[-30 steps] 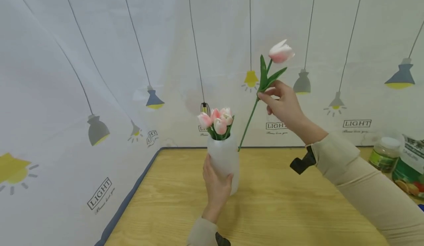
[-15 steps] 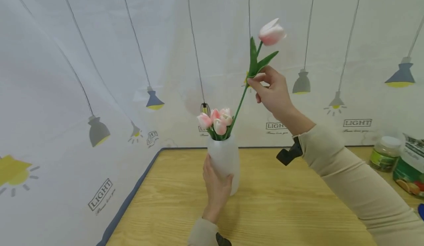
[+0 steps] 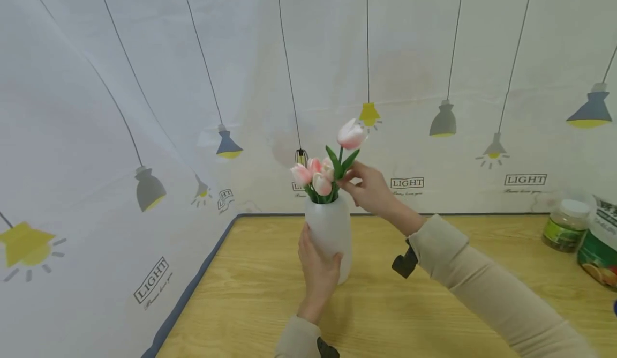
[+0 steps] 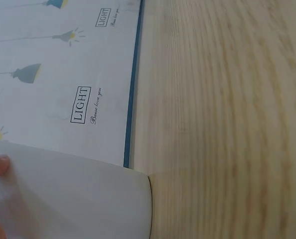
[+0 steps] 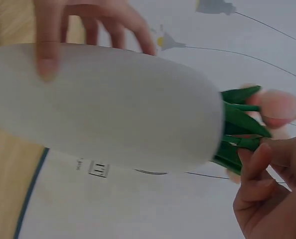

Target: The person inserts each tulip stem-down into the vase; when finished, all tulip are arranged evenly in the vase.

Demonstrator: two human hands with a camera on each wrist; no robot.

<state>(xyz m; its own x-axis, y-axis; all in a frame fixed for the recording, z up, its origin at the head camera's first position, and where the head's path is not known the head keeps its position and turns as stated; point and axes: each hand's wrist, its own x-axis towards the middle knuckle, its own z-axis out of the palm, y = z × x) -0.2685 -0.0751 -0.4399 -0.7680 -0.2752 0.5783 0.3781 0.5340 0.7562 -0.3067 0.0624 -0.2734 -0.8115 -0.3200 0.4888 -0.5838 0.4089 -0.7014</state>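
Note:
A white vase (image 3: 329, 224) stands upright on the wooden table, with several pink-and-white tulips (image 3: 322, 184) bunched in its mouth. My left hand (image 3: 318, 272) grips the vase low on its side, thumb and fingers spread round it. With thumb and fingertips my right hand (image 3: 368, 189) pinches the stem of another tulip (image 3: 352, 134), just below its two green leaves. That bloom stands higher than the bunch, and its lower stem is hidden in the vase. In the right wrist view, the right fingers (image 5: 260, 162) sit close to the vase's rim among green stems.
A lidded jar (image 3: 566, 225) and a green-and-white bag (image 3: 600, 243) stand at the table's right. Behind and to the left rises a white wall covering (image 3: 405, 36) printed with hanging lamps. A dark blue edge (image 3: 193, 277) borders the wooden tabletop (image 3: 241, 304).
My right hand has brought the single tulip left over the vase, then lowered it so its stem runs into the mouth. The left hand keeps its grip on the vase.

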